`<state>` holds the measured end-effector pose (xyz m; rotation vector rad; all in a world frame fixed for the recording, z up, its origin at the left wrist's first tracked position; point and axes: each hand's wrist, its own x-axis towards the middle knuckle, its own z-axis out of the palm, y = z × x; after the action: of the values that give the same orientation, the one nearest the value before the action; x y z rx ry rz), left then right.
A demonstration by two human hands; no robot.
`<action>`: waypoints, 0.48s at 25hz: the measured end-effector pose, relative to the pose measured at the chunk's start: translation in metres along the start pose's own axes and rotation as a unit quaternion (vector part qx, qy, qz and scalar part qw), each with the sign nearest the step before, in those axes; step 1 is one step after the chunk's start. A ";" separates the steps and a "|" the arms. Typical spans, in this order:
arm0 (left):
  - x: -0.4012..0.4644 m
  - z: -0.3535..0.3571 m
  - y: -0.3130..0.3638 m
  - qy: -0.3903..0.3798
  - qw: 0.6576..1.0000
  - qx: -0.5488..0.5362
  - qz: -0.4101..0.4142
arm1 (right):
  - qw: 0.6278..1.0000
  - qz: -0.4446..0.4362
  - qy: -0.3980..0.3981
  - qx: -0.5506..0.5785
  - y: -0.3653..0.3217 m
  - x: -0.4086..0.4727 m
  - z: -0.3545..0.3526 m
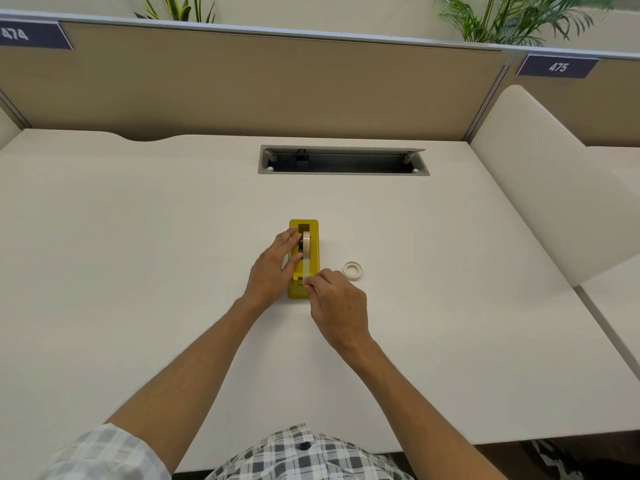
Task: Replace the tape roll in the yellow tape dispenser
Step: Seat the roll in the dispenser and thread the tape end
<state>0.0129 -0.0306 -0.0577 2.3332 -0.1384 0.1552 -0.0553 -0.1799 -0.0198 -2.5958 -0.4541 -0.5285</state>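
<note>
Dispenser (304,258) lay mid-desk (138,237), long axis running near to far, roll (306,242) seated in it. Left hand (273,268) braced its left side, fingers spread. Right hand (337,303) pinched the tape end (306,271) at the near cutter. Second roll (353,270) lay just right.

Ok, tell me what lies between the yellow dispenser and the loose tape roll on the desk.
Nothing: in the head view, only bare white desk separates the yellow dispenser from the loose tape roll.
</note>
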 end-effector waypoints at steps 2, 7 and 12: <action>0.000 0.000 0.000 -0.008 1.000 -0.011 -0.005 | 1.000 -0.001 0.003 -0.001 0.000 0.000 0.000; 0.002 -0.003 -0.002 -0.044 0.997 -0.055 -0.027 | 1.000 0.002 0.008 -0.007 -0.002 0.001 0.001; 0.000 -0.004 -0.002 -0.063 0.994 -0.079 -0.040 | 1.000 -0.001 0.004 -0.009 -0.002 0.002 0.000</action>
<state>0.0127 -0.0264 -0.0569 2.1864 -0.1144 -0.0430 -0.0539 -0.1779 -0.0184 -2.6096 -0.4515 -0.5472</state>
